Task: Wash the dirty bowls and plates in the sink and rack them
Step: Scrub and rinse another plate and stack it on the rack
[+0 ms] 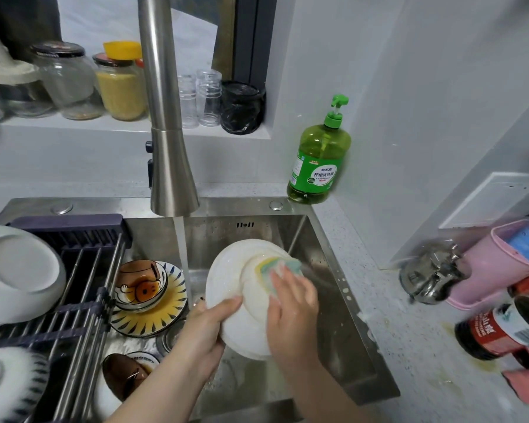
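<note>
Clamped by the left hand [209, 323] at its lower rim over the sink [333, 254], the white plate [226, 279] looks stiff, breakable and soap-slick, while the right hand [292, 309] presses a sponge [283, 265] against its underside.

two hands: left hand [206, 323], right hand [290, 312]. one sponge [283, 265]. one white plate [242, 288] in hand. on the rack [83, 288], two upturned dishes: a white bowl [19, 273] and a striped bowl [9, 383]. in the sink [333, 270], one yellow plate [159, 309] with one cartoon bowl [141, 285] on it, and one brown bowl [126, 374] nearer the camera. one faucet [168, 141]. one green soap bottle [318, 160]. on the sill, three jars [68, 80] that i can count, two clear cups [208, 99], one black bag [242, 106]. one dark red-label bottle [501, 328] lying on the counter, one pink tub [501, 264].
</note>
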`<state>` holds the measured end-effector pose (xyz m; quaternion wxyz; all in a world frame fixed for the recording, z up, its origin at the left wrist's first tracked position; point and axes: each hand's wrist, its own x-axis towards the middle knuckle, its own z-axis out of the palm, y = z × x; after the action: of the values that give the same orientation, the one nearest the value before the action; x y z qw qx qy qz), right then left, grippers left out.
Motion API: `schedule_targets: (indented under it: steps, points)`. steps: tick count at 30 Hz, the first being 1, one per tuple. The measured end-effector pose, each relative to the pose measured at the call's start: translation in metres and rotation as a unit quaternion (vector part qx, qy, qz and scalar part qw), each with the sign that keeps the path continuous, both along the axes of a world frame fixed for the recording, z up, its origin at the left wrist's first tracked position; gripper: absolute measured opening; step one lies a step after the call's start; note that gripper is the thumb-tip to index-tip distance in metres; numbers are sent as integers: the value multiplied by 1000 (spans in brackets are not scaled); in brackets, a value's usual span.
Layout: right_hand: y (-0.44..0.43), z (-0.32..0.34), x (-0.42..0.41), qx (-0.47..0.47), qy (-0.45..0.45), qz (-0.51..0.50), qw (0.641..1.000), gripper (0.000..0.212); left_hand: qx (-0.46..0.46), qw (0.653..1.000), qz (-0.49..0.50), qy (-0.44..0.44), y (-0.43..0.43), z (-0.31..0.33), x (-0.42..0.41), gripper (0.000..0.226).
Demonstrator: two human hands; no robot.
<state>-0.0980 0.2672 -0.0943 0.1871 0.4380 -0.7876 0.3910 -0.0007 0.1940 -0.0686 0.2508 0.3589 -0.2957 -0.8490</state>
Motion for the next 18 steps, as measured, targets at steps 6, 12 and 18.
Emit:
schedule_targets:
  steps: [6,12,18]
  points:
    - [25,-10,15,11,110,85,990,34,50,998,28,8,5,-4,-4,15]
    - [26,-21,24,-56,38,-30,997,30,101,994,46,17,8,2,-16,15]
    - [36,-36,29,-45,75,18,996,29,123,991,30,32,7,8,-17,17]
